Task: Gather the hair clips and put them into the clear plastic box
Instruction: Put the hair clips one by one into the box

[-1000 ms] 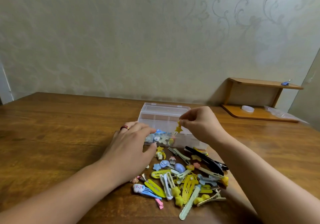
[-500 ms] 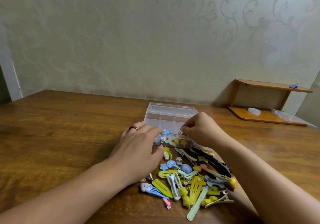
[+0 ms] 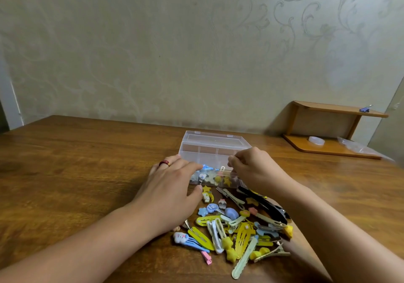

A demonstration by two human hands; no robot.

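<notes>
The clear plastic box (image 3: pixel 209 149) lies open on the wooden table (image 3: pixel 76 173), its lid tipped back. Its front compartments hold several small clips, among them a yellow star clip (image 3: pixel 227 181). My left hand (image 3: pixel 172 186), wearing a red ring, rests flat on the table with straight fingers touching the box's front left corner. My right hand (image 3: pixel 251 169) hovers over the box's front right part with fingers curled and nothing visibly held. A white clip end (image 3: pixel 222 169) sticks up beside its fingertips. The pile of loose hair clips (image 3: pixel 238 228) lies in front of the box, between my forearms.
A long black clip (image 3: pixel 264 204) lies at the pile's right edge under my right wrist. A small wooden shelf (image 3: pixel 328 129) stands at the back right against the wall, with a white ring and a plastic bag on its base.
My right hand lowered the yellow star clip into the box and let it go; the clip now lies in a front compartment. The left hand stayed at the box's corner.
</notes>
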